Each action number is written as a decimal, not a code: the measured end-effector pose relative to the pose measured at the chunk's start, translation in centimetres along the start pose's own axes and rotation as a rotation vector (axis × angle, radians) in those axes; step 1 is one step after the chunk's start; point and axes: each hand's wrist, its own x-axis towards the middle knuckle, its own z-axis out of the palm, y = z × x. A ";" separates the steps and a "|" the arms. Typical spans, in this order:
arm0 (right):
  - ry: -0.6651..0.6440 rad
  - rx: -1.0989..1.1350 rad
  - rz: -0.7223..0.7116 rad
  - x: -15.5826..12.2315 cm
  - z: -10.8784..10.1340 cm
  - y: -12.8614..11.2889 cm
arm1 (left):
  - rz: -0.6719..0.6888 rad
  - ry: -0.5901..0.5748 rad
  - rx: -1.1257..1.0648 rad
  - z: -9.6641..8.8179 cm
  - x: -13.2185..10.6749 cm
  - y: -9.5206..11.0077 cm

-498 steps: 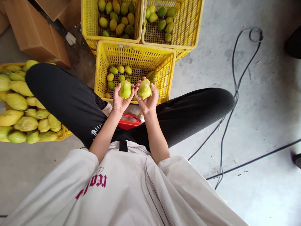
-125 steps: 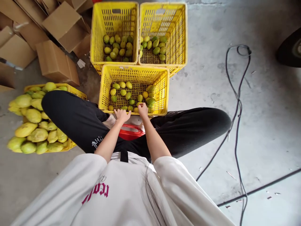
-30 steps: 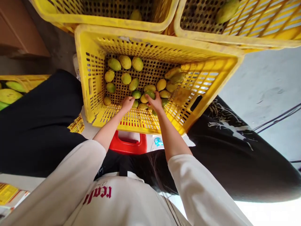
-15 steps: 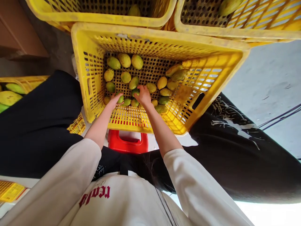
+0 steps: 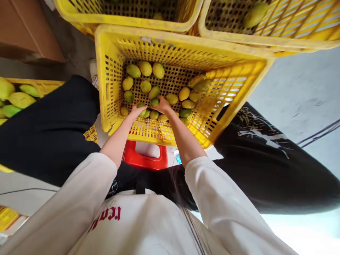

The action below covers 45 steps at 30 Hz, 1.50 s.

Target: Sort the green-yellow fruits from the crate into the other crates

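Observation:
A yellow plastic crate (image 5: 183, 42) with slotted walls stands between my knees, with several green and yellow mangoes on its perforated floor. Inside it, near the front wall, my left hand (image 5: 136, 111) curls around a green mango (image 5: 141, 105), which its fingers partly cover. Just to the right, my right hand (image 5: 162, 105) grips another green mango (image 5: 154, 102) between thumb and fingers. A yellow-green mango (image 5: 153, 92) lies just beyond the right hand. Loose mangoes rest along the front wall, and a cluster with a yellow mango (image 5: 184, 94) sits on the right.
Two more yellow crates stand against the far side, the right one holding a mango (image 5: 255, 15). At left, another crate (image 5: 51, 84) is full of mangoes. A red plastic stool (image 5: 145, 163) is under the near edge. A cardboard box (image 5: 29, 32) stands at far left.
The view has shifted slightly, so the crate appears a little further right. My left hand has moved slightly right, closer to my right hand. Both hands remain on green mangoes.

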 end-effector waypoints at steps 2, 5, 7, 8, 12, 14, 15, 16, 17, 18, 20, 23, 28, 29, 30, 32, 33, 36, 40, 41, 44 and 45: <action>0.031 0.127 -0.007 -0.9 -0.4 0.1 | -0.045 0.030 -0.150 -0.2 -1.7 -0.1; 0.081 0.177 -0.066 -2.6 -1.5 -0.3 | 0.008 0.031 -0.124 -1.1 -4.2 0.0; 0.108 0.192 -0.116 -3.7 -3.1 -0.7 | 0.121 0.003 0.014 -2.2 -5.6 0.8; 0.119 0.185 -0.142 -4.2 -4.3 -1.0 | 0.198 -0.011 0.116 -2.9 -6.2 1.4; 0.192 0.091 -0.258 -6.8 -10.1 -2.7 | 0.516 -0.017 0.400 -6.2 -9.5 5.8; 0.238 0.070 -0.336 -8.9 -13.0 -3.8 | 0.647 0.002 0.441 -7.8 -12.0 8.3; 0.250 0.074 -0.379 -10.2 -14.2 -4.4 | 0.692 0.017 0.445 -8.5 -13.4 9.4; 0.263 0.089 -0.423 -11.8 -15.2 -5.0 | 0.731 0.029 0.429 -9.2 -14.9 10.4; 0.272 0.117 -0.469 -13.5 -16.0 -5.6 | 0.764 0.021 0.401 -9.8 -16.5 11.2; 0.272 0.154 -0.516 -15.4 -16.5 -6.0 | 0.789 0.003 0.358 -10.3 -18.0 11.9; 0.238 0.259 -0.601 -19.3 -17.0 -6.6 | 0.845 -0.061 0.208 -10.9 -20.7 12.7; 0.177 0.485 -0.703 -24.5 -16.3 -6.7 | 0.908 -0.166 -0.065 -11.1 -23.8 13.0; 0.052 0.900 -0.780 -28.6 -12.9 -6.5 | 0.829 -0.449 -0.572 -8.7 -26.5 11.5; 0.022 0.945 -0.790 -28.8 -12.1 -6.6 | 0.807 -0.494 -0.640 -8.0 -26.6 10.9; -0.011 0.982 -0.801 -28.9 -11.5 -6.7 | 0.790 -0.533 -0.675 -7.2 -26.6 10.4; -0.072 1.030 -0.817 -28.8 -10.5 -7.0 | 0.767 -0.593 -0.708 -5.7 -26.3 9.4; -0.099 1.045 -0.820 -28.8 -10.2 -7.0 | 0.761 -0.606 -0.715 -5.2 -26.0 8.9; -0.155 1.070 -0.784 -28.6 -9.8 -6.8 | 0.793 -0.592 -0.713 -4.0 -25.1 8.1; -0.149 1.097 -0.682 -28.4 -9.3 -6.3 | 0.813 -0.585 -0.665 -3.4 -24.7 7.7; -0.143 1.103 -0.672 -28.3 -9.1 -6.2 | 0.802 -0.579 -0.657 -3.4 -24.7 7.7; -0.143 1.095 -0.658 -28.2 -8.1 -6.3 | 0.763 -0.534 -0.679 -3.2 -25.0 7.6; -0.139 1.090 -0.652 -28.2 -7.7 -6.4 | 0.749 -0.521 -0.695 -3.2 -25.1 7.5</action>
